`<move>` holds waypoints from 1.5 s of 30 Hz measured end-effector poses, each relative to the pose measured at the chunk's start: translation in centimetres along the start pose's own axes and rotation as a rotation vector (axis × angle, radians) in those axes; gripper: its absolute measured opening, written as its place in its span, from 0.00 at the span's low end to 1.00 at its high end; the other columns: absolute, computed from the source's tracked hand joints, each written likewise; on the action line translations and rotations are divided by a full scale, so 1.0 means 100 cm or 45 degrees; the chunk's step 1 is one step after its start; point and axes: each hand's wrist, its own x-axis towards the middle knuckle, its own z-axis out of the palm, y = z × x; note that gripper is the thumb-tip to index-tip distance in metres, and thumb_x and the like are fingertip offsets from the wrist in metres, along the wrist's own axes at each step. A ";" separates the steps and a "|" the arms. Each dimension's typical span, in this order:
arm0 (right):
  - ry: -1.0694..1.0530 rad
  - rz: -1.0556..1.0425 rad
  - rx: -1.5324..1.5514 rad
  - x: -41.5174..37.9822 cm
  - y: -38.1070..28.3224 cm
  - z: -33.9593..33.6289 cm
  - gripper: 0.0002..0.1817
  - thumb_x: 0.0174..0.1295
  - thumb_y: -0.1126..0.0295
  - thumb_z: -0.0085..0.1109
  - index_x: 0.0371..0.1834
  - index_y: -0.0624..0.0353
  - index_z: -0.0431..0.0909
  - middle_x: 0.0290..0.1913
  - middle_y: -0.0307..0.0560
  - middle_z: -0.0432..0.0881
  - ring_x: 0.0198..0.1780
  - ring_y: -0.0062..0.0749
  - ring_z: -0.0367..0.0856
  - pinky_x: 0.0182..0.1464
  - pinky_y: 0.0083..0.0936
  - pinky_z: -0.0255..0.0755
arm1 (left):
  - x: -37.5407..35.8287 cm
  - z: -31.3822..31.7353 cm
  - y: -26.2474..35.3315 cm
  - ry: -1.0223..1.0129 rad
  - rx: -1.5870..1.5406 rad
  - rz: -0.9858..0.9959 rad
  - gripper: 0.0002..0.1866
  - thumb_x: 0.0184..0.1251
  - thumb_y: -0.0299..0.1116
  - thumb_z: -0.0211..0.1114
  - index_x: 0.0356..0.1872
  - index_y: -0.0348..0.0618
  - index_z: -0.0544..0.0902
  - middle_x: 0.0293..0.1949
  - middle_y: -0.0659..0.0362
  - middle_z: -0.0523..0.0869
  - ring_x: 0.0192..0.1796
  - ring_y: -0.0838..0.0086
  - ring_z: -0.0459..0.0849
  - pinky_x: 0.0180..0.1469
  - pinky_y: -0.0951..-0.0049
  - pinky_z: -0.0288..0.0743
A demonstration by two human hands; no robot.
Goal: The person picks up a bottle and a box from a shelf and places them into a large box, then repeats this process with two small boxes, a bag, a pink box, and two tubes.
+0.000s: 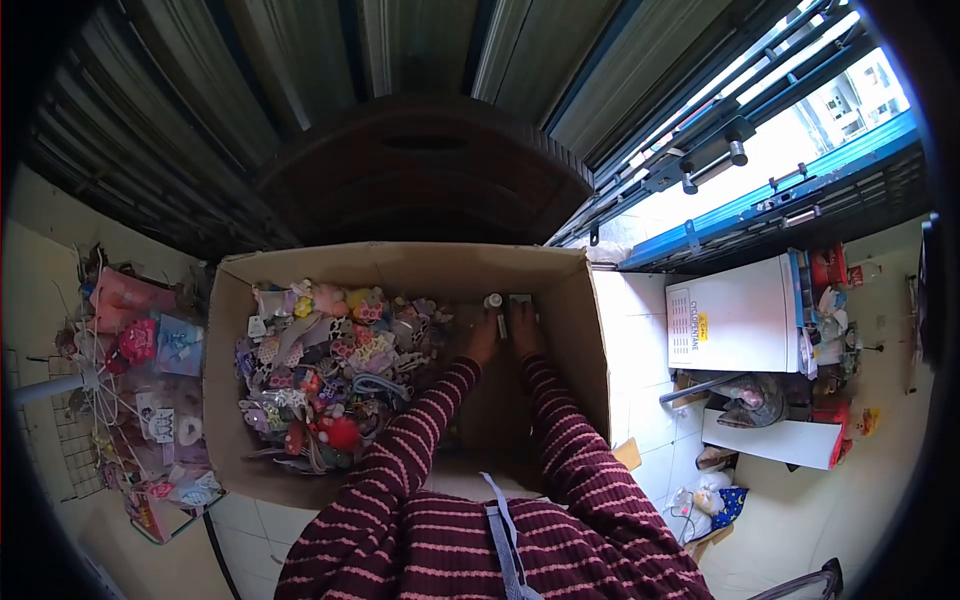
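Both my hands reach down into a large cardboard box [400, 258]. My left hand [482, 342] is closed at a small white, round-topped thing [493, 300] near the far wall; its kind is too small to make out. Just to its right, my right hand [525, 332] has its fingers at a small flat greyish piece [520, 298], also too small to name. A heap of colourful hair accessories [340, 365], with bows and patterned fabric pieces, fills the box's left side. My sleeves hide part of the box floor.
A dark brown chair back [420, 170] stands behind the box, before a folding metal door [420, 50]. At right are a white carton [735, 315] and assorted goods. Pink packaged goods [150, 340] hang on a rack at left. White floor tiles [640, 350] show beside the box.
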 end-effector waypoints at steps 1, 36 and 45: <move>0.004 0.001 -0.002 0.001 -0.006 -0.013 0.15 0.53 0.73 0.37 0.46 0.58 0.61 0.45 0.55 0.63 0.38 0.46 0.72 0.35 0.36 0.70 | 0.000 0.000 0.002 0.073 0.060 0.023 0.34 0.32 0.16 0.57 0.49 0.38 0.58 0.44 0.41 0.65 0.47 0.45 0.64 0.49 0.59 0.61; -3.291 -0.079 1.395 -0.423 -0.608 0.060 0.23 0.48 0.65 0.51 0.48 0.61 0.61 0.40 0.47 0.68 0.42 0.30 0.65 0.43 0.24 0.60 | -0.750 -0.331 0.061 1.984 -1.826 1.057 0.21 0.53 0.45 0.55 0.45 0.47 0.66 0.32 0.63 0.68 0.35 0.75 0.65 0.37 0.73 0.60; -3.651 -0.052 0.371 -0.610 -0.776 0.138 0.24 0.45 0.67 0.53 0.47 0.60 0.61 0.39 0.48 0.68 0.40 0.31 0.65 0.41 0.24 0.58 | -0.893 -0.312 0.053 2.693 -1.258 1.552 0.20 0.53 0.44 0.54 0.46 0.48 0.66 0.34 0.64 0.68 0.34 0.76 0.64 0.38 0.73 0.59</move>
